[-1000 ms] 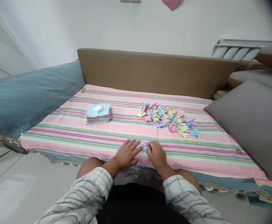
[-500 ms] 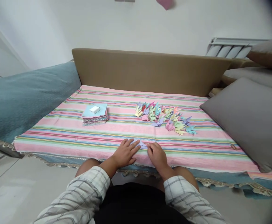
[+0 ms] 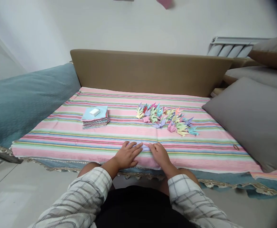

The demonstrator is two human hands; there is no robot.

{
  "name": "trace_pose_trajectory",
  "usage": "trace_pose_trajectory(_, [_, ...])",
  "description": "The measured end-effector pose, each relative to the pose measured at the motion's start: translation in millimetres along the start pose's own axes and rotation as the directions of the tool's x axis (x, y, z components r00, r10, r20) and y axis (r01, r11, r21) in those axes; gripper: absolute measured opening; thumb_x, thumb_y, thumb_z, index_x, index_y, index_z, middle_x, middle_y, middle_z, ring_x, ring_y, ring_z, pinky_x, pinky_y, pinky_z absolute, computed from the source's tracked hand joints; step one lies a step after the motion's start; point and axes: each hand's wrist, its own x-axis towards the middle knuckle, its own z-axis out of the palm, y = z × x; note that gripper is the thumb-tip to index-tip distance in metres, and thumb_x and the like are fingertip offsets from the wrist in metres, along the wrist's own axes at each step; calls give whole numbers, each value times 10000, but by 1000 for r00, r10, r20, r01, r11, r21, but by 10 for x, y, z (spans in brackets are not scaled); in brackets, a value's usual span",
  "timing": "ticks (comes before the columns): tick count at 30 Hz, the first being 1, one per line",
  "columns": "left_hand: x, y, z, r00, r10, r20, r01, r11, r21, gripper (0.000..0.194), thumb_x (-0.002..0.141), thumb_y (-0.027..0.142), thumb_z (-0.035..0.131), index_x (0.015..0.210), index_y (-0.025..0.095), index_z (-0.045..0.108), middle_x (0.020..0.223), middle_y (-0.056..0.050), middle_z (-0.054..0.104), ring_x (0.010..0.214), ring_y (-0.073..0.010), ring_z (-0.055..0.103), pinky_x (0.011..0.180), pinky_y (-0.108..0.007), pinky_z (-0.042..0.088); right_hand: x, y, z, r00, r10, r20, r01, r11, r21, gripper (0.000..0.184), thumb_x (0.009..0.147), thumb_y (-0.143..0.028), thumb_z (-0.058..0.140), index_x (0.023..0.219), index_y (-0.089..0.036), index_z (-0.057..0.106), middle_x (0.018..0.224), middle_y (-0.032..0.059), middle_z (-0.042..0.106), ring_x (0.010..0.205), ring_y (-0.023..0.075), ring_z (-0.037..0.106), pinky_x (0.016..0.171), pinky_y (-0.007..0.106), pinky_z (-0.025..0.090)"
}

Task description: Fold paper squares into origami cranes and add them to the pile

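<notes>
A folded piece of light purple paper [image 3: 146, 148] lies on the striped cloth in front of me, mostly covered by my hands. My left hand [image 3: 127, 155] rests flat over its left part, fingers spread. At the paper's right end is my right hand [image 3: 160, 155], its fingers close together and bent down onto the tip; its thumb is hidden. Beyond my hands sits a group of folded paper cranes [image 3: 162, 118] in many colours. To the left stands a stack of square coloured paper [image 3: 95, 123] with a small white object [image 3: 94, 112] on top.
The striped cloth [image 3: 57, 136] covers the sofa seat. A brown backrest [image 3: 150, 72] runs along the back, and a blue armrest [image 3: 34, 91] bounds the left. A large grey cushion [image 3: 250, 123] leans at the right, near a small brownish loop [image 3: 236, 147] on the cloth.
My right hand's fingers have shifted from a pinch at the paper's tip to lying over that end. My left hand stays flat in place. The view has shifted slightly.
</notes>
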Motion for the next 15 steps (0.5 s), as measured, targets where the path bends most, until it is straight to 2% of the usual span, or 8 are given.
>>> trace_pose_trajectory(4, [-6,-6,15,1000,5,-13,-5,1000,19,624,807,480,485,1356,204,382,1479,-102,307,1228,-326,357,972,-509,248,69,-45,-14,994,76,77,-71,995,-72,476,926,-439,331,652,-200,639,746,57,596,783,175,572,688,266,394])
trace_pose_trajectory(7, [-8,-10,23,1000,10,-17,-10,999,40,620,817,493,471,1355,196,388,1470,-110,323,1260,-330,327,976,-507,248,80,-62,-16,986,114,118,-104,991,-88,449,902,-457,382,636,-189,624,766,49,583,769,158,560,656,249,373])
trace_pose_trajectory(15, [-4,-38,9,1000,18,-1,-18,1000,19,625,820,522,462,1352,202,395,1470,-109,324,1259,-322,335,966,-502,248,39,-39,50,988,117,98,-99,981,-166,364,910,-398,406,715,-193,635,855,53,581,857,164,544,700,253,363])
